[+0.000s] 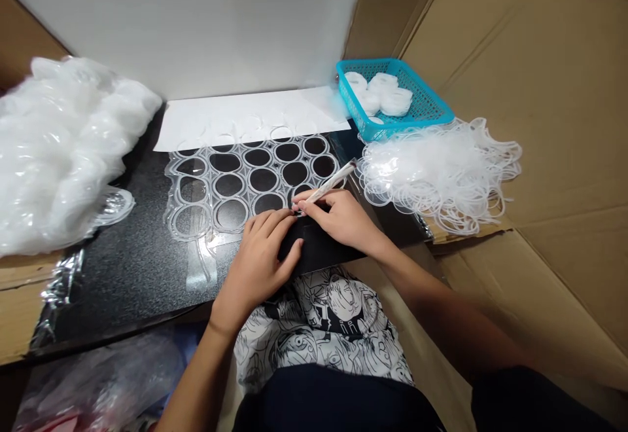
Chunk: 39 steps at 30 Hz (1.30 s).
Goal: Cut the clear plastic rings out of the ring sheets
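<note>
A clear plastic sheet of moulded rings lies on the dark work surface, its round openings set in rows. My right hand grips a slim white pen-like tool wrapped in something pale; its lower tip is at the sheet's near edge, between my fingers. Next to it, my left hand rests flat with fingers stretched out and thumb apart, pressing on the near edge of the sheet and a black panel. The exact contact point under my fingertips is hidden.
A blue basket with stacks of white rings stands at the back right. Loose clear rings are heaped before it. Bulging bags of white pieces fill the left. White paper lies behind the sheet; cardboard walls the right.
</note>
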Available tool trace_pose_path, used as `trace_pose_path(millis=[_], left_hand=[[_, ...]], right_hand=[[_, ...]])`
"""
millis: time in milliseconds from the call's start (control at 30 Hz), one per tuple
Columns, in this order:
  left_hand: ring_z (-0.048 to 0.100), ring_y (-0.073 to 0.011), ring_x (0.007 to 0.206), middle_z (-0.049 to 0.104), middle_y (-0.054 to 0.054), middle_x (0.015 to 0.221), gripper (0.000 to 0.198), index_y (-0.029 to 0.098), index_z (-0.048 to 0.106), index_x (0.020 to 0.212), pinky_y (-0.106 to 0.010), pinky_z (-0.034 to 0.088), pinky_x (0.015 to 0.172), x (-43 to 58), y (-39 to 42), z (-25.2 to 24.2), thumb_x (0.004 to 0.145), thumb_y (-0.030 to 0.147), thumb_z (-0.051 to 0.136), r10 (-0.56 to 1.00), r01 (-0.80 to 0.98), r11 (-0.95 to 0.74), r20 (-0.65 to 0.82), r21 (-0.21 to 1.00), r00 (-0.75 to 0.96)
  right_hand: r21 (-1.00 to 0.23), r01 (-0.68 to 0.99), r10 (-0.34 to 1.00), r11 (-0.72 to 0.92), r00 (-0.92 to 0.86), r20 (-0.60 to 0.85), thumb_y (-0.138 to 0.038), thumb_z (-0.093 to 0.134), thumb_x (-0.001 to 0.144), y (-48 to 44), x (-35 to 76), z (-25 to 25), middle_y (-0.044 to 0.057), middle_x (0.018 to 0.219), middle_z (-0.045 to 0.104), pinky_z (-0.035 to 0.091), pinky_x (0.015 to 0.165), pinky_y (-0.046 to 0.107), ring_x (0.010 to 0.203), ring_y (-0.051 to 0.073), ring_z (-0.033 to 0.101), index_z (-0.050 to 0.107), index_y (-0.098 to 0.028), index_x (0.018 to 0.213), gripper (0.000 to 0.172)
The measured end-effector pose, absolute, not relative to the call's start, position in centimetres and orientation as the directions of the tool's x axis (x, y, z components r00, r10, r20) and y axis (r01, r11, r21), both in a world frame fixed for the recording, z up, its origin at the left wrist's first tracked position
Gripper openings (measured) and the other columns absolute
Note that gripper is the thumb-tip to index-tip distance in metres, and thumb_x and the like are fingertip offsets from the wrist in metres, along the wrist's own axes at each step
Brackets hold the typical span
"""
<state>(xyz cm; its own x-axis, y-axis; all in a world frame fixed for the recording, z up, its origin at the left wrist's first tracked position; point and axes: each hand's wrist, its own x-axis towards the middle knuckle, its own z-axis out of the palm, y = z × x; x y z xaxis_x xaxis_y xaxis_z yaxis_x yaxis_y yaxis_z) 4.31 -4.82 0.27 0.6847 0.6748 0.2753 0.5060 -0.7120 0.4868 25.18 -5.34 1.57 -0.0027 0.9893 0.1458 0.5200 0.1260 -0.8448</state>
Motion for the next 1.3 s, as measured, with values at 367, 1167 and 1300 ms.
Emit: trace_pose_path(millis=[367, 1167, 1300], left_hand=[[0.055, -0.0315, 0.129, 0.064, -0.013, 0.141, 0.032, 0.017, 0.059, 0.136, -0.050, 0.045, 0.108, 4.8, -5.2, 0.6, 0.105, 0.027, 0.052, 0.691, 0.581, -0.713, 0.253, 0.393, 0.677], [0.053, -0.0357, 0.131, 0.063, -0.011, 0.148, 0.037, 0.019, 0.058, 0.140, -0.056, 0.040, 0.107, 5.5, -5.0, 0.6, 0.106, 0.029, 0.050, 0.661, 0.603, -0.746, 0.207, 0.282, 0.721], [0.052, -0.0357, 0.132, 0.063, -0.011, 0.149, 0.038, 0.020, 0.057, 0.142, -0.056, 0.039, 0.107, 5.5, -5.0, 0.6, 0.106, 0.029, 0.050, 0.661, 0.607, -0.747, 0.205, 0.272, 0.722]], right_hand=[[-0.795, 0.585, 0.962, 0.163, 0.085, 0.260, -0.029, 0.065, 0.101, -6.1, 25.2, 1.1, 0.004, 0.113, 0.078, 0.053, 0.104, 0.043, 0.108, 0.022, 0.072, 0.081, -0.027, 0.103, 0.016], [-0.795, 0.589, 0.965, 0.148, 0.088, 0.245, -0.026, 0.065, 0.100, -6.0, 25.5, 0.5, 0.002, 0.102, 0.081, 0.056, 0.099, 0.039, 0.099, 0.021, 0.075, 0.078, -0.024, 0.092, 0.016], [-0.765, 0.615, 0.959, 0.189, 0.052, 0.279, -0.025, 0.064, 0.101, -5.9, 25.5, 0.2, 0.002, 0.102, 0.081, 0.055, 0.099, 0.038, 0.101, 0.021, 0.075, 0.078, -0.024, 0.092, 0.017]])
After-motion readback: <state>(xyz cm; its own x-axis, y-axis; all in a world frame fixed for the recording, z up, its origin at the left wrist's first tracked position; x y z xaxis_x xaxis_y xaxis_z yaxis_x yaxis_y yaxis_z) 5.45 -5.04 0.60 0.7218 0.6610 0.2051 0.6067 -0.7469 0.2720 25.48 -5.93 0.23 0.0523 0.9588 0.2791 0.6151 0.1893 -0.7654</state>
